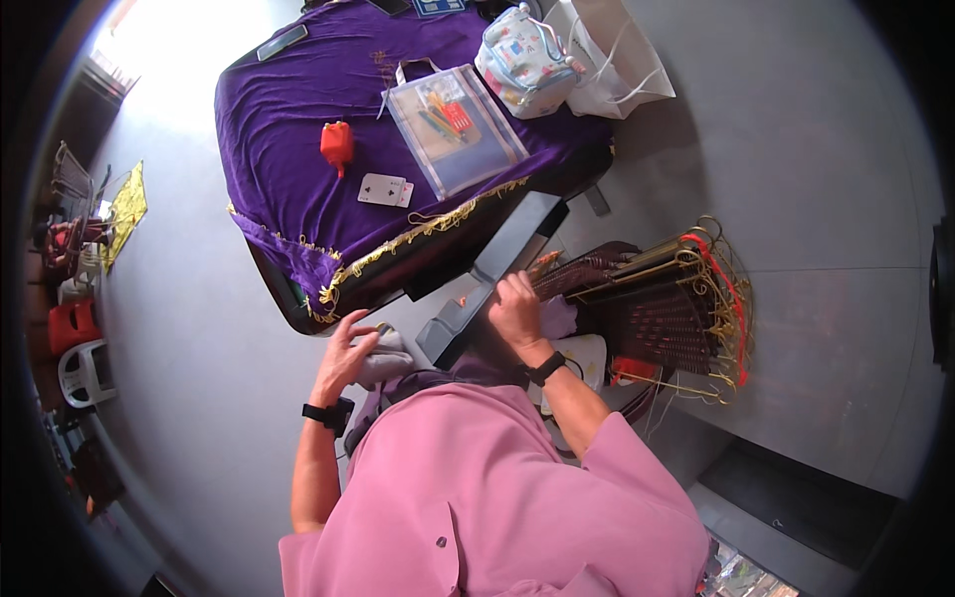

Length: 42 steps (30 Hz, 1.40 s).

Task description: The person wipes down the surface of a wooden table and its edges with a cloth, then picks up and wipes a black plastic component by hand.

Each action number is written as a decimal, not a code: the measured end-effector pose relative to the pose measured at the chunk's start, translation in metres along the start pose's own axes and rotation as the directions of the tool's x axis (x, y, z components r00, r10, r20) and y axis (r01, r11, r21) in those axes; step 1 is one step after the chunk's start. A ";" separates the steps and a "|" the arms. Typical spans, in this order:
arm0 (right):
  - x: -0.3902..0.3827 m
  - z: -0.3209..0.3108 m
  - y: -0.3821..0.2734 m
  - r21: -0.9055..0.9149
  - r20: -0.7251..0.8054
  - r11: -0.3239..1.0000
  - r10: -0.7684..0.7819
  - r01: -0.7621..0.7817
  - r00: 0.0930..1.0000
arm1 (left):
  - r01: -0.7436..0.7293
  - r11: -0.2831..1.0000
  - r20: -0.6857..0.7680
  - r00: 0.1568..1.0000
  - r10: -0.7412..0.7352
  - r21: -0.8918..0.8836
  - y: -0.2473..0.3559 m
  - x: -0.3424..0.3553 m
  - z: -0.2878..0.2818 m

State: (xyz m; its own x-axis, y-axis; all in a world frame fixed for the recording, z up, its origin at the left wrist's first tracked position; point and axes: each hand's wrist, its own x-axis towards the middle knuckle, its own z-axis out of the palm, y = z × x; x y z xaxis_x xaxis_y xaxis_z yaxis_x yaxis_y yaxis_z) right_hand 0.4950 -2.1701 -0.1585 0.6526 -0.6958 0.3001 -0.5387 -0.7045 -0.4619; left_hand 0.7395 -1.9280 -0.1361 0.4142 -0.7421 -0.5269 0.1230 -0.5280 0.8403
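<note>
My right hand (517, 313) grips the side of a long dark grey hinged case (453, 328), which stands open in front of my lap. Its raised lid (517, 234) leans toward the table edge, and the shaped lower part lies nearest me. My left hand (346, 356) is left of the case with its fingers bent and apart. Beside its thumb side, a soft grey cloth bundle (386, 360) rests by my lap; whether the fingers touch it I cannot tell. Each wrist wears a black band.
A table with a purple cloth (288, 129) holds a red bottle-like item (337, 145), playing cards (383, 190), a clear zip bag (453, 129), a patterned backpack (527, 60) and a phone (283, 43). A brown metal-framed chair (657, 323) stands at my right.
</note>
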 end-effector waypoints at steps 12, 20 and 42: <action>0.067 0.019 -0.090 0.161 0.136 0.856 -0.513 0.491 0.848 | -0.101 0.943 0.140 0.988 0.059 0.317 0.057 0.009 0.041; 0.085 0.006 -0.120 0.355 -0.037 0.664 -0.693 0.658 0.720 | 0.016 0.994 0.001 1.000 -0.016 -0.110 0.057 -0.004 0.038; 0.033 -0.045 -0.148 0.869 0.495 0.326 -0.593 -0.373 0.635 | -0.356 0.675 -0.630 0.748 -0.209 -0.646 0.010 -0.116 0.026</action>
State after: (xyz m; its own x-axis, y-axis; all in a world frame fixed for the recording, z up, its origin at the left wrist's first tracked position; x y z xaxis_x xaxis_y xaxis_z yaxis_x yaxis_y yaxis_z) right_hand 0.5723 -2.0957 -0.0427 0.9977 0.0452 0.0515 0.0441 0.1514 -0.9875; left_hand 0.6695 -1.8574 -0.0698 0.8523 -0.1844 -0.4894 0.5185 0.1748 0.8370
